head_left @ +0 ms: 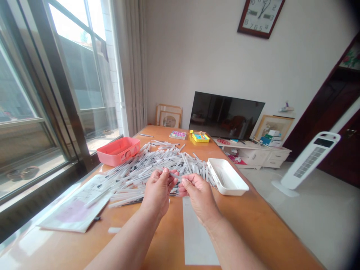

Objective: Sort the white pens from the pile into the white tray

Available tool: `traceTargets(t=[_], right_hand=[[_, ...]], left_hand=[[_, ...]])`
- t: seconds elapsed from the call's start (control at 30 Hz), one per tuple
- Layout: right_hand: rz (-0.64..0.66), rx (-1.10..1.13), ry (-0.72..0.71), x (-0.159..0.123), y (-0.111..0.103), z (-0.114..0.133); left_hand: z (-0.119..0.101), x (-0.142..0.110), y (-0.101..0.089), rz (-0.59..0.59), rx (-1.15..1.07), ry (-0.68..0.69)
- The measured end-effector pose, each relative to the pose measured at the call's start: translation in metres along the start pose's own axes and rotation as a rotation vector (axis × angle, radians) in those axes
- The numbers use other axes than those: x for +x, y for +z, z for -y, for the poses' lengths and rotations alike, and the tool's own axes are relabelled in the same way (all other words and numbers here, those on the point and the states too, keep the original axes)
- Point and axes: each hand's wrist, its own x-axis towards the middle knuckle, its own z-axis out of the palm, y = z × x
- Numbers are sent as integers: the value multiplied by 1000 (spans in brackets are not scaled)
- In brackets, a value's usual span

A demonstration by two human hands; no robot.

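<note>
One slim white plastic pen [174, 175] is being pinched narrowly by the left grip [158, 191] and right grip [199, 197] — above a loose white pen heap [146, 168].

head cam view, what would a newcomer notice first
A big heap of white plastic pens spreads across the middle of the wooden table, with the person's left hand and right hand pinching a thin pale piece just in front of it. A coral-pink plastic box sits left of the heap, and a white tray sits at its right.
</note>
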Motion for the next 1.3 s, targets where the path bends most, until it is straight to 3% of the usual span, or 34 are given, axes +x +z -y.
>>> traceTargets(t=[0.53, 0.83, 1.0, 1.3], right_hand=[[2, -15, -69, -1, 1, -3], [63, -7, 68, 4, -3, -1], [-7, 132, 72, 6, -12, 7], [-88, 386, 97, 18, -31, 10]], left_hand=[[0, -5, 3, -1, -14, -2], [-1, 7, -5, 34, 31, -34], [-1, 8, -9, 104, 9, -97], [-1, 6, -5, 94, -10, -231]])
